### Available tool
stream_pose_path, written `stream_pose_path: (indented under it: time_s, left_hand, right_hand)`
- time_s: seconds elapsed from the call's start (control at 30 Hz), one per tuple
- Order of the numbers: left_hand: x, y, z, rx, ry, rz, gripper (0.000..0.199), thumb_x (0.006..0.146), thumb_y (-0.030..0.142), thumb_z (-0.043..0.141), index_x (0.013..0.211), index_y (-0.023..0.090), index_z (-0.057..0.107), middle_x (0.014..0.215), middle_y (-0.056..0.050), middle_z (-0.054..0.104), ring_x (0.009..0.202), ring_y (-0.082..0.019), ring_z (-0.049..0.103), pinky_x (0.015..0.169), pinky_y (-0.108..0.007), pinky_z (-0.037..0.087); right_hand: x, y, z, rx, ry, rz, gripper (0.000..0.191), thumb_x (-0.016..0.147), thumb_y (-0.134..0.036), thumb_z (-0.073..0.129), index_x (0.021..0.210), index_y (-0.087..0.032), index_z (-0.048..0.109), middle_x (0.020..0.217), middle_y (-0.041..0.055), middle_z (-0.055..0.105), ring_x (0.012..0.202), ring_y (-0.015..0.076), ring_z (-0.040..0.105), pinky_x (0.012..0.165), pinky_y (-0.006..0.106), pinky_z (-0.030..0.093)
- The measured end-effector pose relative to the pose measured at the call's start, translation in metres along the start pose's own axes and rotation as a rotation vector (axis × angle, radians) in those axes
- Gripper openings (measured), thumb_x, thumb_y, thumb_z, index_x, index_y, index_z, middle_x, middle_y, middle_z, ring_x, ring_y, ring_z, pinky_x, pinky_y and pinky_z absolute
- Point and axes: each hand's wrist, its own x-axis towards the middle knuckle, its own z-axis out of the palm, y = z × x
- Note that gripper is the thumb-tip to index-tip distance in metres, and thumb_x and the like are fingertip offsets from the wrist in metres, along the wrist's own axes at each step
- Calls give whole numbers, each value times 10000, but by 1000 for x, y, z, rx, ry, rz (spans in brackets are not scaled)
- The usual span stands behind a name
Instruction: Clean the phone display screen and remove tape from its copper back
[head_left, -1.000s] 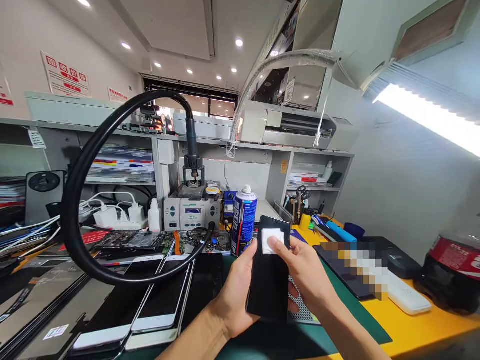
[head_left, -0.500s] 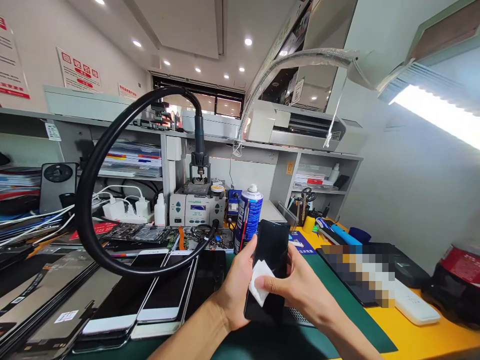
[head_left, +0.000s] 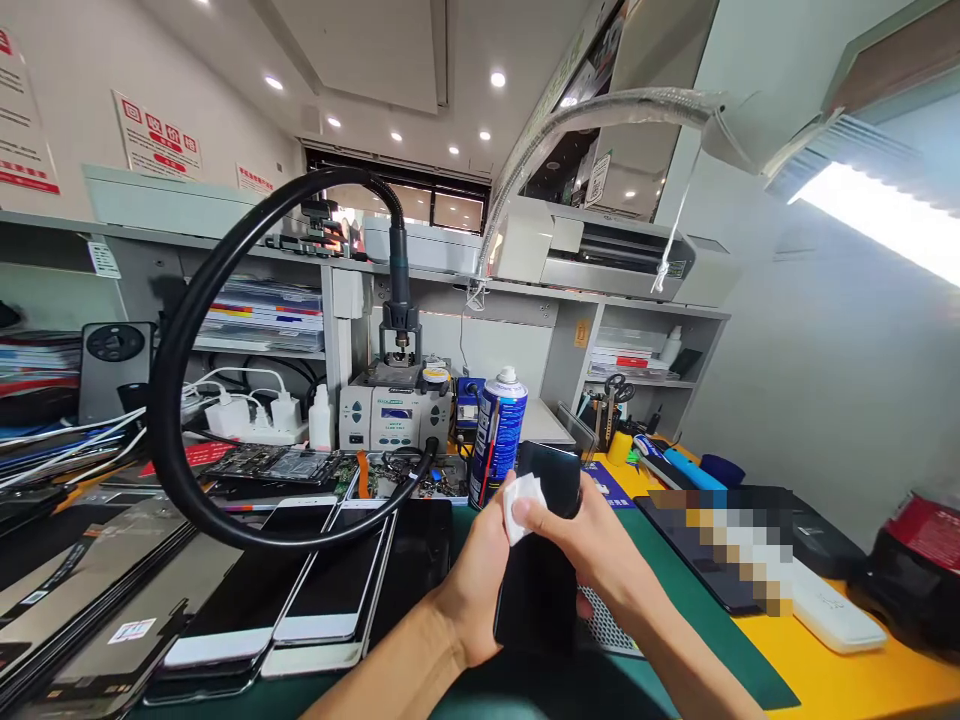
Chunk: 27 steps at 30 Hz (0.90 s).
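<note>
A black phone [head_left: 538,590] is held upright in front of me, its dark face towards me. My left hand [head_left: 478,575] grips its left edge, with some fingers hidden behind it. My right hand [head_left: 600,530] pinches a folded white wipe [head_left: 524,507] under the thumb, against the upper left part of the phone. The right hand's other fingers are mostly hidden by the phone. A blue spray can [head_left: 501,430] stands just behind the phone.
Several phones and screens [head_left: 330,580] lie at the left under a looping black hose [head_left: 169,400]. A soldering station [head_left: 395,415] stands behind. On the right are a dark tablet [head_left: 694,555], a white power bank [head_left: 836,610] and a dark bottle [head_left: 911,570].
My right hand has moved up with the wipe, from the phone's middle left to its upper left. My left hand still holds the phone.
</note>
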Motion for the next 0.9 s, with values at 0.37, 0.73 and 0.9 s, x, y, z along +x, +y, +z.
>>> stream_pose_path:
  time_s: [0.37,0.73,0.9]
  left_hand:
    - [0,-8,7,0,-11,28,706,857,739,380,1039,139,704,753,-102,734,753,-274,705,737,-380,527]
    - [-4,-6,8,207,85,41,855,771,860,318,930,122,721,660,-61,669,590,-187,644,623,-297,493]
    - [-3,-6,8,229,138,42,895,743,886,297,832,102,719,660,-62,647,588,-163,630,650,-277,487]
  right_hand:
    - [-1,-13,0,-2,57,2,417,678,-486,808,911,-183,643,641,-21,648,390,101,500,342,215,377]
    - [8,-12,-5,169,85,98,499,792,-692,596,668,-214,525,346,-73,421,229,116,385,227,215,260]
    - [0,-12,-12,239,-11,111,514,851,-693,512,669,-212,533,359,-54,451,248,137,430,255,238,347]
